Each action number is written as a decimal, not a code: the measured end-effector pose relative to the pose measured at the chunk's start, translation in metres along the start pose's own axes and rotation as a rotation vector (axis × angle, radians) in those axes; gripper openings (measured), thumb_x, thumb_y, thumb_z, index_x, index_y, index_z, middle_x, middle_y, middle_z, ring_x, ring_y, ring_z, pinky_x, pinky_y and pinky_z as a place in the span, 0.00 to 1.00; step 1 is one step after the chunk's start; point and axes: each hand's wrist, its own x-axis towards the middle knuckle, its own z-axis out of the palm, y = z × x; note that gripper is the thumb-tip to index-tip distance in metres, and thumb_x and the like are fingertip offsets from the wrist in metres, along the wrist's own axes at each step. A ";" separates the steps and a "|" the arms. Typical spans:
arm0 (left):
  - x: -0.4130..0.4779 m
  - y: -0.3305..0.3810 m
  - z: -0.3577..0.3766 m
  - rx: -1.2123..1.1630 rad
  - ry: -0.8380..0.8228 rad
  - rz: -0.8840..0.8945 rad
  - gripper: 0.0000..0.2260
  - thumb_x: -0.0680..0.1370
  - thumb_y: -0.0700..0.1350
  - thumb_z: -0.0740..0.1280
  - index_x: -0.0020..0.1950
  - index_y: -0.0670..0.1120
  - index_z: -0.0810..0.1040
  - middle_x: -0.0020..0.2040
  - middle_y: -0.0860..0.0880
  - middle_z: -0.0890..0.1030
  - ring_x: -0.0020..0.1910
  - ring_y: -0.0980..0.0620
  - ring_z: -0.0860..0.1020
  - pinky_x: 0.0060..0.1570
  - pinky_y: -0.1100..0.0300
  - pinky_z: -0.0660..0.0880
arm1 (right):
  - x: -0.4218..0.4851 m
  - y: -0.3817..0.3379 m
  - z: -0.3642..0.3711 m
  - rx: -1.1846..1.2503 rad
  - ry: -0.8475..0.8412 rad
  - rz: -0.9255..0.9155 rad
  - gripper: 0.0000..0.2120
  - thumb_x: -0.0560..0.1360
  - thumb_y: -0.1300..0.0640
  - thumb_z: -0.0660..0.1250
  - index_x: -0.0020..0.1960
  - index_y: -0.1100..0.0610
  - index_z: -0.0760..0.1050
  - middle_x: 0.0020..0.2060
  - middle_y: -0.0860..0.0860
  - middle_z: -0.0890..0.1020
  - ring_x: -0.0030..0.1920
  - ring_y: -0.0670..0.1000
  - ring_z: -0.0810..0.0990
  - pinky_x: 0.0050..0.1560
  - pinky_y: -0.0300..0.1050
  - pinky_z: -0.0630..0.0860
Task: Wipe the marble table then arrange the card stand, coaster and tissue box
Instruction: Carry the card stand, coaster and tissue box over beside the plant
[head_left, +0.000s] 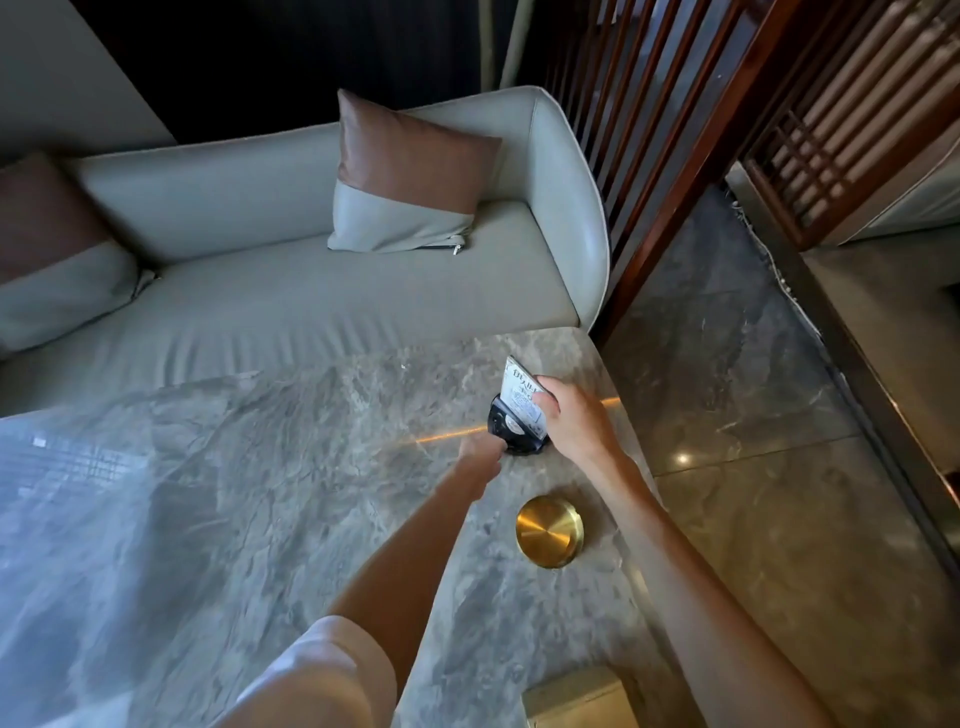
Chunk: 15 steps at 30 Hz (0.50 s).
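The card stand (511, 428), a black round base with a white printed card slotted in it, stands near the far right corner of the grey marble table (260, 467). My right hand (571, 421) grips the card's right edge. My left hand (480, 457) holds the black base from the near left side. A round brass coaster (549, 530) lies on the table closer to me, apart from both hands. The gold tissue box (576, 699) shows partly at the bottom edge.
A pale green sofa (285, 291) with two brown-and-green cushions (410, 176) runs along the table's far side. A dark wooden slatted screen (701, 130) stands to the right. Polished stone floor (753, 415) lies beyond the table's right edge.
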 end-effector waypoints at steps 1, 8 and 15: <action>0.002 -0.001 0.000 -0.012 -0.016 0.006 0.11 0.76 0.35 0.58 0.37 0.50 0.68 0.36 0.51 0.68 0.32 0.56 0.66 0.35 0.63 0.66 | 0.000 -0.001 0.000 -0.010 0.007 -0.005 0.14 0.81 0.58 0.59 0.64 0.56 0.77 0.56 0.56 0.83 0.55 0.59 0.79 0.45 0.41 0.67; -0.044 -0.018 -0.037 -0.126 0.052 0.095 0.22 0.76 0.39 0.64 0.70 0.48 0.66 0.45 0.50 0.72 0.37 0.56 0.71 0.40 0.61 0.70 | -0.034 -0.030 -0.008 0.007 0.037 -0.092 0.13 0.80 0.57 0.59 0.61 0.53 0.78 0.52 0.55 0.85 0.50 0.59 0.81 0.51 0.50 0.78; -0.165 -0.082 -0.141 -0.049 0.098 0.433 0.36 0.77 0.43 0.70 0.79 0.48 0.53 0.73 0.51 0.63 0.69 0.54 0.64 0.69 0.53 0.65 | -0.118 -0.107 -0.013 0.041 -0.198 -0.253 0.09 0.80 0.53 0.62 0.44 0.52 0.78 0.34 0.46 0.79 0.35 0.48 0.75 0.39 0.47 0.70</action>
